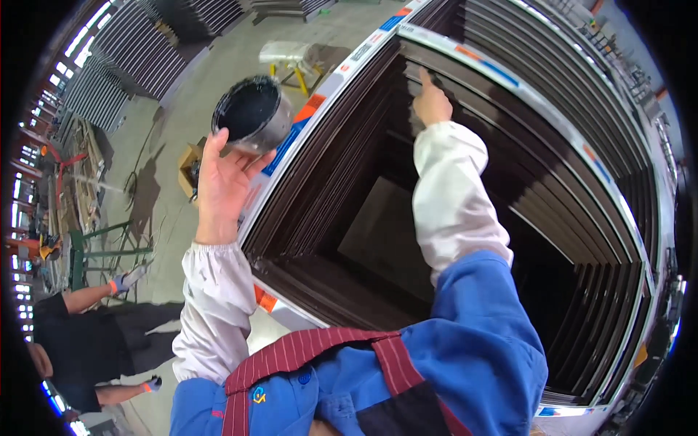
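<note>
My left hand [225,182] is closed on a round metal bowl [275,125], gripping it from below with the thumb at its near side. The bowl is tilted, and a black coating or substance covers its inside. My right hand [434,104] reaches over a deep stack of dark brown rectangular frames [502,98]. Its index finger is stretched out and touches the inner face of the frames near the far corner, beside a lighter smeared patch. The other fingers are curled and partly hidden; I see nothing held in them.
White edging strips [349,69] with orange and blue labels run along the top frame. A person in dark clothes and gloves [91,341] is at the lower left, near a green metal stand [109,251]. Beyond the bowl stands a yellow-legged trestle [294,76]. Stacked panels [138,51] fill the far left.
</note>
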Demonstrator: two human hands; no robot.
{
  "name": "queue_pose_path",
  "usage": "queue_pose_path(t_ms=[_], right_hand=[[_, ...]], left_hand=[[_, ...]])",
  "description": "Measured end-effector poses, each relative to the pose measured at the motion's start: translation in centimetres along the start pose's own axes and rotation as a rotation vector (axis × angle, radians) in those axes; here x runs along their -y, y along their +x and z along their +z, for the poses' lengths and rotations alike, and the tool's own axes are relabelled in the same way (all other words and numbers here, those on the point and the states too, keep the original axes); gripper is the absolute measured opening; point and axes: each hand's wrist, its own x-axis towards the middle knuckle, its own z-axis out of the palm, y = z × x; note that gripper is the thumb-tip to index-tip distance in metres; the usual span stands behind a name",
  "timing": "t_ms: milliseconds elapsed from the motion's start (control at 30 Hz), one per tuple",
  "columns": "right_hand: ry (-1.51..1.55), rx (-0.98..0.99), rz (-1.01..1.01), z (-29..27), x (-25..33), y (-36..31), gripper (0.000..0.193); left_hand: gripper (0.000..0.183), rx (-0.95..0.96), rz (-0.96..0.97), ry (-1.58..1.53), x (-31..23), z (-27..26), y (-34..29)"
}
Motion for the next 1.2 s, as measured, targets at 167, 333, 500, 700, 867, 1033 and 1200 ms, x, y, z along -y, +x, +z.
queue_pose_path(t_ms=[167,333,500,700,867,1033,1200], right_hand=[[0.661,0.359,-0.41,1.8,-0.5,-10.7,0.064],[0.879,0.702,-0.769,-1.9,2.7,-20.4,0.057],[0.878,0.81,-0.927,-5.4,5.7,-25.6,0.052],[0.587,0.571,-1.18,-7.8,9.4,-27.1,0.06],[0.45,0.666,-1.295,-8.3,12.1,-25.6,0.073],[0.381,0.781,-1.336,-8.5,12.9,-25.2,0.071],[0.521,1.048,-1.386,-8.2,12.8,-24.3,0.087]], left_hand=[[0.041,0.021,0.039,-0.014,-0.3,-0.7,0.3],[0.046,0.012,0.123,0.062,-3.3,-2.0,-2.2],[0.046,-0.015,0.119,0.078,-6.8,-4.3,-7.8],[0.046,-0.108,0.128,-0.036,-8.2,-6.3,-17.5],[0.051,-0.203,0.152,0.0,-8.8,-7.0,-22.7],[0.052,-0.355,0.186,0.07,-8.7,-6.8,-25.3],[0.051,-0.399,0.214,0.074,-8.6,-6.7,-26.7]])
